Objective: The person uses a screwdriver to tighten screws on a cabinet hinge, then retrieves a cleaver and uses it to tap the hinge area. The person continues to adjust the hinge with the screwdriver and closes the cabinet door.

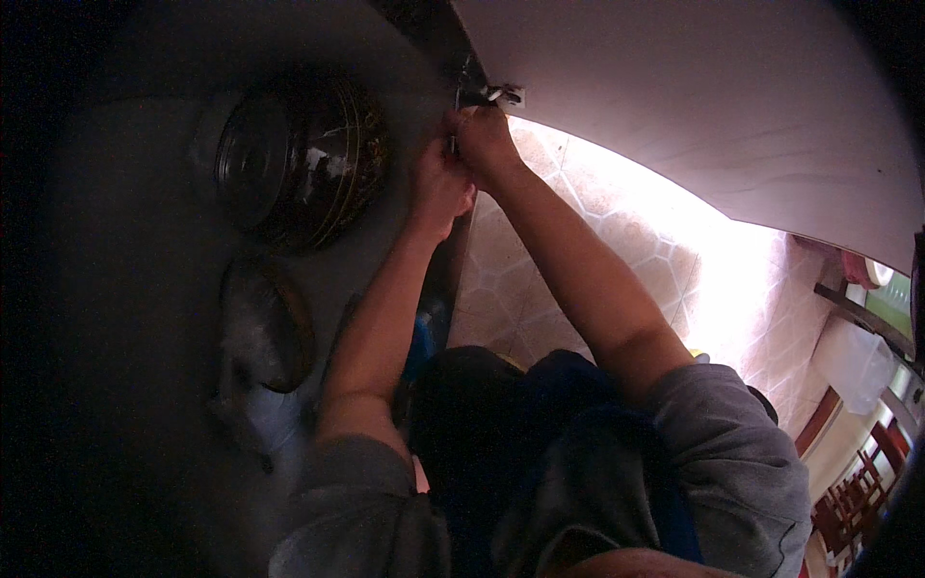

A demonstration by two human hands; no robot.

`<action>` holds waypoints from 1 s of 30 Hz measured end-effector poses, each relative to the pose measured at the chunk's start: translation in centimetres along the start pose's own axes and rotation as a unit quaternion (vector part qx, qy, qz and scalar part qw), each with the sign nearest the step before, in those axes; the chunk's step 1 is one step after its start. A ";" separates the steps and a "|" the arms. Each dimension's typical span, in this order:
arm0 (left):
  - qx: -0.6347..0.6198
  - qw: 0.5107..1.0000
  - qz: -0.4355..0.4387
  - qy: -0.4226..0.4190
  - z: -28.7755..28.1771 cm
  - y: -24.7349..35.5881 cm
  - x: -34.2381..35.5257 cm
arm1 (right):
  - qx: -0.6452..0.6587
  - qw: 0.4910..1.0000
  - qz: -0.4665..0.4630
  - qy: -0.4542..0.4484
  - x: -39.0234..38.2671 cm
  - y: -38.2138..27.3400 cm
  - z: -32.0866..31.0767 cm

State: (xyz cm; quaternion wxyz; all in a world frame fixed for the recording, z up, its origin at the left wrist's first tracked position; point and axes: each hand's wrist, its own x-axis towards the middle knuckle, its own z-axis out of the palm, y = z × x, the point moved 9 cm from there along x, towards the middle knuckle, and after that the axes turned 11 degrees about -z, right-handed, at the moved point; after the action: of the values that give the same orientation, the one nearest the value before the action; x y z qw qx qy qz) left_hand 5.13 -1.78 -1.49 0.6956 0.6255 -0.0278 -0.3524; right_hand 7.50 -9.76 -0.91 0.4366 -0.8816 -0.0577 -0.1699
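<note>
A metal hinge (506, 95) is fixed at the edge of a large pale door (694, 96) at the top. Just below it, my right hand (487, 140) is closed at the dark cabinet edge, holding something small that I cannot make out. My left hand (443, 188) is directly below and left of it, its fingers curled at the same edge; what they grip is mostly hidden. A thin pale piece shows between the two hands, too small to name.
Inside the dark space at left lie a large dark glossy jar (328, 164), a round shallow object (265, 323), crumpled plastic (270, 419) and something blue (421, 342). Hexagon-patterned tiled floor (520, 279) lies below the door. A translucent container (853, 361) and wooden slatted furniture (853, 482) are at far right.
</note>
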 end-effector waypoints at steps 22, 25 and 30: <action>-0.156 0.977 0.101 0.104 0.0 -1.7 0.5 | 0.295 0.953 -0.012 0.061 0.6 0.4 0.5; -0.053 0.991 0.021 0.124 3.3 -3.4 -0.4 | 0.221 0.973 0.064 -0.025 -0.4 0.9 -0.9; -0.298 0.950 -0.080 0.039 5.9 -4.1 -1.4 | 0.258 0.944 0.202 -0.050 -2.5 1.4 -2.4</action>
State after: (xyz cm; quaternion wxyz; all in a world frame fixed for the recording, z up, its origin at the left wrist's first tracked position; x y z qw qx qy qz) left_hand -0.63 -5.98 -3.25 0.8202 0.4035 0.1560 -0.3744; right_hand 4.87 -12.39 -1.50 0.6706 -0.7395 0.0574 -0.0131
